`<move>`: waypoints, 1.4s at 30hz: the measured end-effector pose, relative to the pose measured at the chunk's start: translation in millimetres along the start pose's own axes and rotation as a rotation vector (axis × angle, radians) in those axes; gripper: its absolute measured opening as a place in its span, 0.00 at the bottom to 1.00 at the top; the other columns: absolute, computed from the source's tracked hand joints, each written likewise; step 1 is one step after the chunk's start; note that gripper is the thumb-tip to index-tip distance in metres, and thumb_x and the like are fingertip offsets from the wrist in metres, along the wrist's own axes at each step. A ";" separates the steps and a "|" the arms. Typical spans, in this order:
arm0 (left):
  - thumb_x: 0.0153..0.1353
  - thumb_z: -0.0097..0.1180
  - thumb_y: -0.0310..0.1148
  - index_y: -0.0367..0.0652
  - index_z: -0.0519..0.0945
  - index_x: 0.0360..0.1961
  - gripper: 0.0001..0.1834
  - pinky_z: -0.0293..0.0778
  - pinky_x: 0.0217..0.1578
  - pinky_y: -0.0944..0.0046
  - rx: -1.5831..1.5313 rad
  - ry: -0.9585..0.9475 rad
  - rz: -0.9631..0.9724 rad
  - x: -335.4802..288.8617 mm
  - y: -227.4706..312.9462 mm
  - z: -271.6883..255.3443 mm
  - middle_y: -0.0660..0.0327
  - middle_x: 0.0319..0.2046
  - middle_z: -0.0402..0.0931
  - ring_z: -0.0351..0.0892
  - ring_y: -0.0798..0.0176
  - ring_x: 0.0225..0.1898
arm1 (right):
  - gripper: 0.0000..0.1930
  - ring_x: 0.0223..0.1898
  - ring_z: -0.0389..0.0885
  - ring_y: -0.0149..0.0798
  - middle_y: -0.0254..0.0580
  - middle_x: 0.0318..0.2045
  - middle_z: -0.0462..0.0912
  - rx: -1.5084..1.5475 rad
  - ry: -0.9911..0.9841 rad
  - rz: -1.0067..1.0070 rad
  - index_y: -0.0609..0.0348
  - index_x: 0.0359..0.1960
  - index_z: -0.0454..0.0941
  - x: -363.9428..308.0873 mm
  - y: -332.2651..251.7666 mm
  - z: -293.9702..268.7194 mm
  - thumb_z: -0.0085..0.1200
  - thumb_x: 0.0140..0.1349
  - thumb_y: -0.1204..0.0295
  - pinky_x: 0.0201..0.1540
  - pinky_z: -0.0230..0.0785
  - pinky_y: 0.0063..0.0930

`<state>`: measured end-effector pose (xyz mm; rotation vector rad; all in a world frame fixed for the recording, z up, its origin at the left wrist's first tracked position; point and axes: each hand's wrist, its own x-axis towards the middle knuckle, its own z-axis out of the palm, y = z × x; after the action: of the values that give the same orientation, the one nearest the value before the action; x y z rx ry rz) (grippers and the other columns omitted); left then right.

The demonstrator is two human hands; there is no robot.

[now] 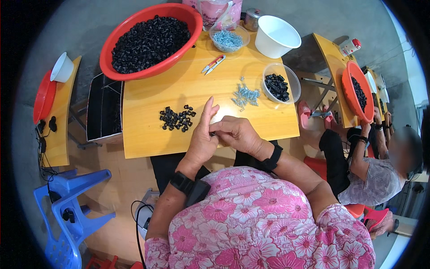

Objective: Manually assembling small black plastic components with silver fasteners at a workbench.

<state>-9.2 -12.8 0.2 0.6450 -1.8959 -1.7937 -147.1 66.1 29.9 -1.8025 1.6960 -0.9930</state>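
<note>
My left hand (202,134) and my right hand (239,132) meet over the near edge of the yellow table (152,145). A small black part (212,134) shows in a sliver between them, mostly covered by fingers. My left hand grips it low down, with some fingers pointing up. Thumb and fingertips of my right hand are pinched together against it; whatever else they hold is hidden. Left of my hands lies a loose group of small black plastic parts (177,118). Beyond my right hand is a small heap of clear bluish pieces (245,96).
A large red basin (197,27) of black parts stands far left. Behind are thread snips (213,65), a clear bowl (245,36) of bluish pieces, a white tub (280,42) and a clear tub (293,83) of black pieces. A person (374,175) sits at a table on the right.
</note>
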 end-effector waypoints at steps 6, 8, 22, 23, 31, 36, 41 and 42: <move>0.46 0.41 0.06 0.55 0.38 0.73 0.55 0.68 0.50 0.73 -0.021 -0.018 -0.013 0.5 0.1 -2.6 0.45 0.67 0.55 0.73 0.71 0.50 | 0.16 0.31 0.80 0.44 0.42 0.29 0.79 -0.062 -0.115 -0.037 0.52 0.42 0.82 0.7 -1.8 -8.0 0.58 0.51 0.81 0.35 0.72 0.32; 0.47 0.41 0.06 0.55 0.38 0.73 0.54 0.67 0.50 0.73 -0.018 -0.032 -0.026 0.1 1.2 -3.5 0.46 0.67 0.56 0.73 0.71 0.50 | 0.16 0.31 0.80 0.44 0.42 0.30 0.79 -0.040 -0.109 -0.066 0.52 0.42 0.81 1.1 -1.7 -8.3 0.58 0.51 0.81 0.35 0.72 0.32; 0.52 0.60 0.17 0.40 0.71 0.57 0.29 0.76 0.41 0.72 -0.007 0.134 -0.108 -9.3 -0.9 -8.4 0.58 0.43 0.76 0.77 0.71 0.39 | 0.13 0.33 0.81 0.43 0.45 0.30 0.81 0.058 0.036 0.025 0.59 0.41 0.80 -5.0 20.1 -8.1 0.59 0.52 0.79 0.39 0.74 0.29; 0.52 0.61 0.18 0.38 0.74 0.53 0.25 0.75 0.39 0.74 0.024 0.138 -0.079 -9.7 -3.3 -9.1 0.61 0.39 0.75 0.75 0.74 0.37 | 0.13 0.33 0.81 0.43 0.45 0.30 0.81 0.058 0.034 0.023 0.59 0.41 0.80 -4.1 19.0 -7.9 0.59 0.52 0.79 0.39 0.74 0.29; 0.54 0.60 0.19 0.36 0.78 0.47 0.18 0.74 0.38 0.75 0.057 0.156 -0.086 -16.5 0.0 -6.9 0.68 0.31 0.77 0.74 0.77 0.33 | 0.13 0.30 0.80 0.39 0.44 0.28 0.80 -0.051 0.020 -0.060 0.59 0.40 0.81 0.0 3.9 -13.1 0.58 0.51 0.80 0.35 0.72 0.29; 0.56 0.57 0.19 0.35 0.79 0.48 0.16 0.74 0.38 0.75 -0.215 0.182 -0.102 -20.6 -10.6 -5.3 0.67 0.34 0.78 0.75 0.77 0.34 | 0.08 0.30 0.80 0.29 0.39 0.30 0.83 0.420 0.115 0.262 0.60 0.39 0.82 -6.4 0.7 -11.8 0.60 0.56 0.76 0.33 0.72 0.23; 0.56 0.59 0.21 0.34 0.80 0.43 0.12 0.73 0.37 0.75 -0.175 0.168 -0.118 -22.3 -8.7 -7.2 0.66 0.34 0.78 0.75 0.77 0.33 | 0.06 0.31 0.79 0.23 0.32 0.29 0.82 0.689 0.106 0.447 0.64 0.38 0.82 -8.8 4.1 -7.6 0.56 0.61 0.77 0.33 0.73 0.18; 0.55 0.60 0.21 0.34 0.81 0.41 0.11 0.73 0.36 0.75 -0.134 0.171 -0.112 -22.2 -8.1 -7.3 0.65 0.34 0.78 0.75 0.76 0.33 | 0.06 0.30 0.79 0.23 0.32 0.29 0.82 0.723 0.115 0.460 0.64 0.38 0.82 -8.9 5.1 -5.8 0.56 0.61 0.77 0.33 0.73 0.18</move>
<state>13.1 -5.3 -7.6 0.8415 -1.6415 -1.8520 -154.5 75.1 28.1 -0.8649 1.4427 -1.2855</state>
